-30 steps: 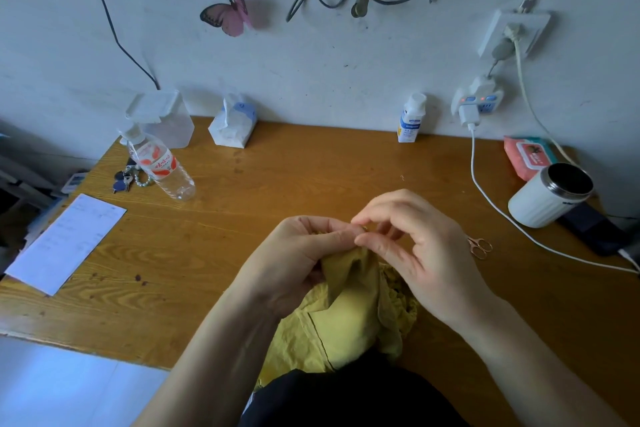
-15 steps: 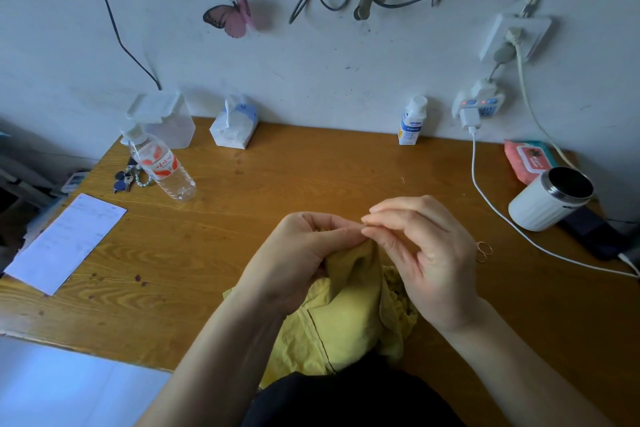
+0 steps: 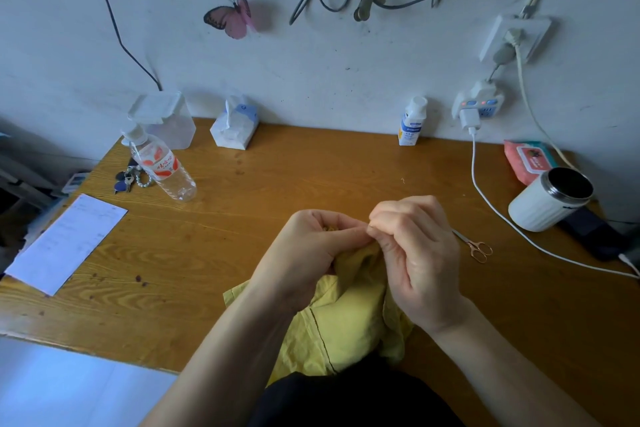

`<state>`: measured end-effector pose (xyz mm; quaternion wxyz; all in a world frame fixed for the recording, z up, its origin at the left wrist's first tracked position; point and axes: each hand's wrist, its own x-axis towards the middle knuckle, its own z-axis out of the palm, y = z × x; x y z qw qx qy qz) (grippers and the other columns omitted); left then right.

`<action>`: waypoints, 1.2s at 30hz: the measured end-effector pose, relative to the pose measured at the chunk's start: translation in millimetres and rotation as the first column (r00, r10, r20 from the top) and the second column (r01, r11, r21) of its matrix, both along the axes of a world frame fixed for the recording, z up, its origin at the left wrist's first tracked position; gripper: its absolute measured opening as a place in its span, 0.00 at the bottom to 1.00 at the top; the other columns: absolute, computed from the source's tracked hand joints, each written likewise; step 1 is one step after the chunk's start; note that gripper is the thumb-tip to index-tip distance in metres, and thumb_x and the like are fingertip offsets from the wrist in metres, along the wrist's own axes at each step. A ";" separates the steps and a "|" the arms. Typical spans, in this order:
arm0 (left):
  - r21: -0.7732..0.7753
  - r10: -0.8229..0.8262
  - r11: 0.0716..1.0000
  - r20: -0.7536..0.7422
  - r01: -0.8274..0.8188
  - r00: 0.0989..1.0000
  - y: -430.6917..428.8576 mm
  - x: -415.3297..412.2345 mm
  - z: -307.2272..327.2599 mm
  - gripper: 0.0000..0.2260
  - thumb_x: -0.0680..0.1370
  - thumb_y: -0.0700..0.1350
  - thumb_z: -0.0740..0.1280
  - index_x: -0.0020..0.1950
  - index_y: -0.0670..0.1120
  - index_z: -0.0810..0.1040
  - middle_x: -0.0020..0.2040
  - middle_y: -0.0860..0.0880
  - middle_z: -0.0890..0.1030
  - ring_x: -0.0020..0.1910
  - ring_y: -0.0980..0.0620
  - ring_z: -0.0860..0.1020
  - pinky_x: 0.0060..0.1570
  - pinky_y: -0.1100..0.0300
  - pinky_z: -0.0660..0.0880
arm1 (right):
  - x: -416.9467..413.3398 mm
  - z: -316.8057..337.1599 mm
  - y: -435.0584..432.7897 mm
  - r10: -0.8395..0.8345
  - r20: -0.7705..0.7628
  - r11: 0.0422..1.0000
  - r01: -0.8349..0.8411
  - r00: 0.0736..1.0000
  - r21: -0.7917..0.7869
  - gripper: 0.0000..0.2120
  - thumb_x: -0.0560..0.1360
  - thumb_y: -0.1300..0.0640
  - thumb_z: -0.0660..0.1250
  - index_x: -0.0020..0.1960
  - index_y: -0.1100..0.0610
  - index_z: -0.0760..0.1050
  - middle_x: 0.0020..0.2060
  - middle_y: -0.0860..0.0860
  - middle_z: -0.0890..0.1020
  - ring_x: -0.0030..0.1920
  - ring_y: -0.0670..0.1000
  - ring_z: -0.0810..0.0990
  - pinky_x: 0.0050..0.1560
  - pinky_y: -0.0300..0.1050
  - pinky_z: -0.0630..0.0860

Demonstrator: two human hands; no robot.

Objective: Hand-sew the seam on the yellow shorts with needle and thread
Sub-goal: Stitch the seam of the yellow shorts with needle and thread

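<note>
The yellow shorts [image 3: 346,319] lay crumpled at the near edge of the table [image 3: 311,170], long axis running from the person's lap away toward the wall [image 3: 311,73], a dark seam line down the cloth; the left hand [image 3: 308,253] gripped a raised fold; the right hand [image 3: 415,253], fingers curled, pinched its peak; the needle was too small to see.

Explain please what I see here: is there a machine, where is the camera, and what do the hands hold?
There is no machine: a person works with two bare hands. The camera sits on the person's head and looks down at a wooden table. The left hand grips bunched yellow shorts; the right hand pinches their top fold, but the needle is too small to see. On the table are scissors, a water bottle, keys, a paper sheet, a tissue pack and a white mug.
</note>
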<state>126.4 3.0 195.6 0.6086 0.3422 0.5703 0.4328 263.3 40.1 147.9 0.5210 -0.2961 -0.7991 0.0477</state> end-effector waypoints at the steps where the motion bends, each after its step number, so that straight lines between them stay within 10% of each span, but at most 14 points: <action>1: 0.000 0.001 1.000 -0.016 -0.001 1.000 0.6 0.2 -0.8 0.04 0.70 0.41 0.73 0.37 0.42 0.84 0.33 0.43 0.83 0.30 0.52 0.80 0.29 0.64 0.75 | 0.2 -0.6 0.0 -0.002 -0.010 1.000 0.002 1.000 -0.009 0.10 0.75 0.65 0.63 0.38 0.66 0.79 0.38 0.56 0.82 0.42 0.51 0.72 0.45 0.38 0.69; 18: -0.101 0.050 0.993 -0.041 -0.054 0.998 -1.1 4.3 -25.2 0.05 0.72 0.39 0.71 0.38 0.39 0.83 0.35 0.41 0.82 0.34 0.47 0.79 0.35 0.58 0.78 | -13.3 5.5 5.4 0.040 -0.112 0.994 -0.051 0.993 -0.096 0.10 0.78 0.63 0.58 0.41 0.64 0.75 0.36 0.54 0.78 0.39 0.48 0.71 0.43 0.34 0.67; 22: -0.131 0.040 0.991 0.099 -0.027 0.994 1.6 -2.0 -23.9 0.08 0.72 0.39 0.70 0.46 0.34 0.82 0.36 0.40 0.82 0.31 0.50 0.80 0.31 0.61 0.78 | -15.2 12.9 9.4 0.124 -0.555 0.678 -0.479 0.823 -0.558 0.09 0.79 0.61 0.58 0.42 0.54 0.72 0.34 0.50 0.78 0.29 0.45 0.70 0.29 0.36 0.66; 27: -0.170 0.079 0.984 0.161 -0.051 0.984 3.7 -17.9 -23.7 0.06 0.67 0.42 0.71 0.39 0.40 0.83 0.33 0.43 0.81 0.29 0.53 0.79 0.27 0.64 0.76 | -5.8 14.4 22.1 -0.279 -0.818 0.272 -0.775 0.503 -0.570 0.11 0.80 0.63 0.56 0.41 0.56 0.70 0.28 0.48 0.76 0.24 0.44 0.69 0.23 0.34 0.66; 36: -0.149 0.201 0.973 0.185 -0.174 0.962 8.7 -42.5 -28.4 0.07 0.69 0.40 0.70 0.31 0.42 0.81 0.24 0.47 0.75 0.20 0.56 0.71 0.18 0.68 0.67 | 17.7 6.6 38.7 -0.604 -0.747 0.187 -0.862 0.278 -0.472 0.11 0.80 0.61 0.56 0.40 0.58 0.71 0.26 0.49 0.75 0.23 0.43 0.70 0.21 0.32 0.67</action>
